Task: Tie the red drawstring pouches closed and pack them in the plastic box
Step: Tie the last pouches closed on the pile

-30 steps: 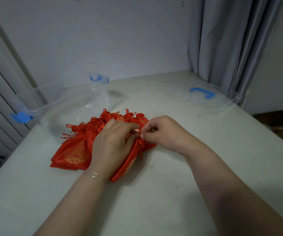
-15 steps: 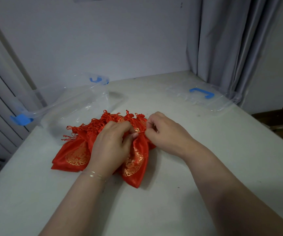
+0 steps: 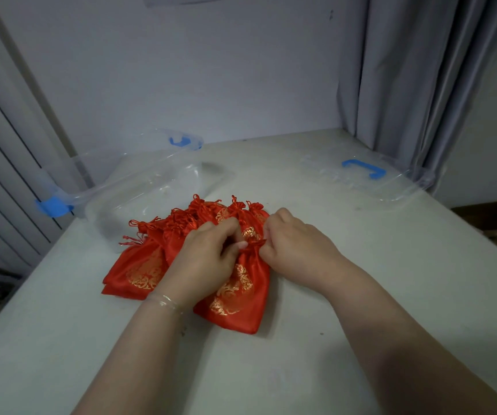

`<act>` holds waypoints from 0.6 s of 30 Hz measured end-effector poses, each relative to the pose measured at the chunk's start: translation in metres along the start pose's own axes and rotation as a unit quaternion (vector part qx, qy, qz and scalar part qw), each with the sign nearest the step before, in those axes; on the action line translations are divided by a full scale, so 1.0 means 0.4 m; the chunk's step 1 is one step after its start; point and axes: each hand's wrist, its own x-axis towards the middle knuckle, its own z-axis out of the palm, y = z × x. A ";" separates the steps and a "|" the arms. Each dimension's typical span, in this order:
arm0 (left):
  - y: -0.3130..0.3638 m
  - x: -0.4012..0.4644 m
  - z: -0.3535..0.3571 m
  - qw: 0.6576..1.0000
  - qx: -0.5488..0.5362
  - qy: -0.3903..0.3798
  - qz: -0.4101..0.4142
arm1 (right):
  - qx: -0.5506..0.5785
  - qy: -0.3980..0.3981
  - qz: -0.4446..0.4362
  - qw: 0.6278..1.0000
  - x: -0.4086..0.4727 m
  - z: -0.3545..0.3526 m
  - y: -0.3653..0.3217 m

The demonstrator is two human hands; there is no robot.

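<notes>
Setting: pale counter (image 3: 346, 295) set into a corner, plain wall along its far edge, grey curtain (image 3: 420, 85) at the far right corner, ribbed panel along the left edge. Item 1: red drawstring pouch (image 3: 238, 298), satin with gold print, lying flat near the middle of the counter, its closed end toward the near edge and its gathered neck pointing toward the far edge. Item 2: left hand (image 3: 205, 259), clenched, fingertips pinching the cord at the neck of that pouch, palm resting over the pouch's left part; a thin clear bracelet (image 3: 164, 302) on the wrist. Item 3: right hand (image 3: 295, 241), likewise clenched, pinching the cord from the opposite side, the two hands nearly touching at the neck. Item 4: heap of further red pouches (image 3: 139, 271), overlapping, partly under the left hand and spreading toward the left edge, knotted cords and tassels fanned out on the far side; the count cannot be told. Item 5: clear plastic box (image 3: 139, 193) with blue clasps, open, just beyond the heap toward the far left corner, one tassel lying against its wall. Item 6: clear lid (image 3: 370, 181) with a blue handle, flat near the far right corner, well apart from the pouches.
</notes>
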 end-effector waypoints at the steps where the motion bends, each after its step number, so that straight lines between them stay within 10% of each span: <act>1: -0.002 0.000 0.000 1.000 -0.002 -0.002 -0.006 | -0.002 0.011 -0.001 1.000 0.000 0.008 0.000; 5: -0.012 -0.004 -0.001 0.996 0.005 0.086 -0.022 | 0.212 0.101 0.052 0.971 0.007 0.024 0.005; 9: -0.016 -0.001 0.010 0.986 -0.034 0.154 -0.056 | 0.469 -0.040 0.096 0.877 0.011 0.025 0.001; 18: -0.014 0.038 -0.041 0.978 0.068 0.134 -0.146 | 0.459 0.079 0.110 0.878 0.034 0.064 0.032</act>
